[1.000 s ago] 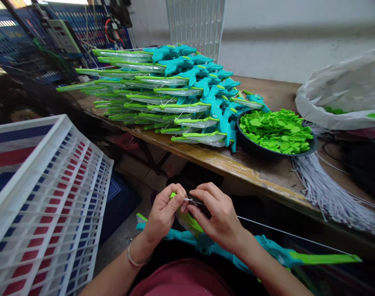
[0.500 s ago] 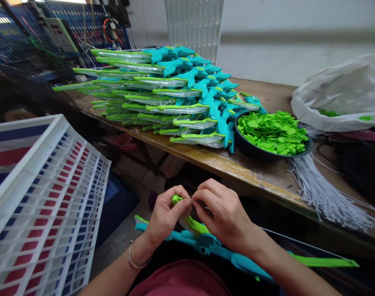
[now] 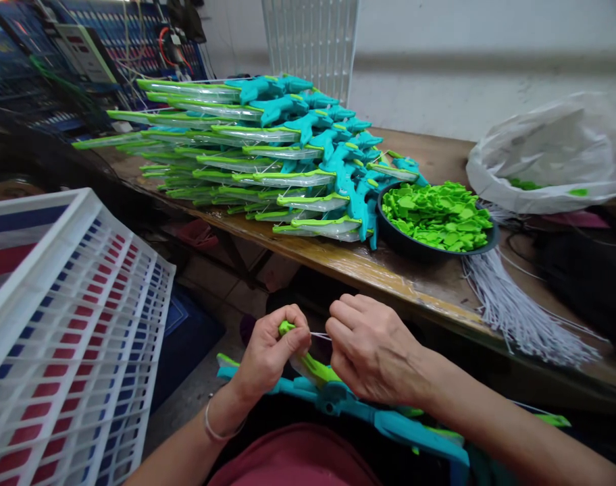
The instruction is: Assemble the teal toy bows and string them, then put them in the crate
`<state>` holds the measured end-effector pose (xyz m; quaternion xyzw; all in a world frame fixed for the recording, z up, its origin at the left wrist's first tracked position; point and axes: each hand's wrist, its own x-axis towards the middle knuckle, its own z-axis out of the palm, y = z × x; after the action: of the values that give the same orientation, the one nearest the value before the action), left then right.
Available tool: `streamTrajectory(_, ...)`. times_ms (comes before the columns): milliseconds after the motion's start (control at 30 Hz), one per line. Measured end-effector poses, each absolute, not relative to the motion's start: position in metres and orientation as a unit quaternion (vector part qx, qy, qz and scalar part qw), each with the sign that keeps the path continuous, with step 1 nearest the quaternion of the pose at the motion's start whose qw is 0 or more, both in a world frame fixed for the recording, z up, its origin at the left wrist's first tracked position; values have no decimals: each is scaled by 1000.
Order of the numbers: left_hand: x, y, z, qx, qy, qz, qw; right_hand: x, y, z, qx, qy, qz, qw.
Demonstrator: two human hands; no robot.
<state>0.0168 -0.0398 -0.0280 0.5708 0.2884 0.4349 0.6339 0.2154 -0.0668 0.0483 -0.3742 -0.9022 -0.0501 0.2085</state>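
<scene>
A teal and green toy bow lies across my lap below the table edge. My left hand is closed round the green tip of one bow limb. My right hand is closed just to its right, pinching a thin white string that runs to the tip. A second green limb end sticks out at the right behind my right forearm.
On the wooden table stands a tall stack of finished bows. Beside it sit a black bowl of green foam pieces, a bundle of white strings and a white plastic bag. A white slotted crate stands at my left.
My right hand has pulled a little to the right, so a short length of string now shows between the two hands. The bow has tilted lower on the right.
</scene>
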Motion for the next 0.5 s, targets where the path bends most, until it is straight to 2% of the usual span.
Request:
streamTrajectory(133, 16, -35, -31, 522, 286, 459, 659, 227, -70, 52, -416, -875, -33, 244)
streamTrajectory(233, 18, -29, -34, 464, 287, 478, 689, 228, -84, 49, -445, -844, 23, 298)
streamTrajectory(300, 21, -25, -34, 448, 282, 481, 699, 220, -101, 33, -424, -853, 63, 298)
streamTrajectory(400, 26, -18, -33, 442, 272, 485, 704, 196, -133, -22, -385, -892, 87, 221)
streamTrajectory(433, 28, -17, -32, 444, 268, 486, 704, 187, -144, -47, -388, -899, 62, 192)
streamTrajectory(500, 33, -14, -31, 450, 256, 487, 703, 174, -160, -100, -381, -902, -54, 194)
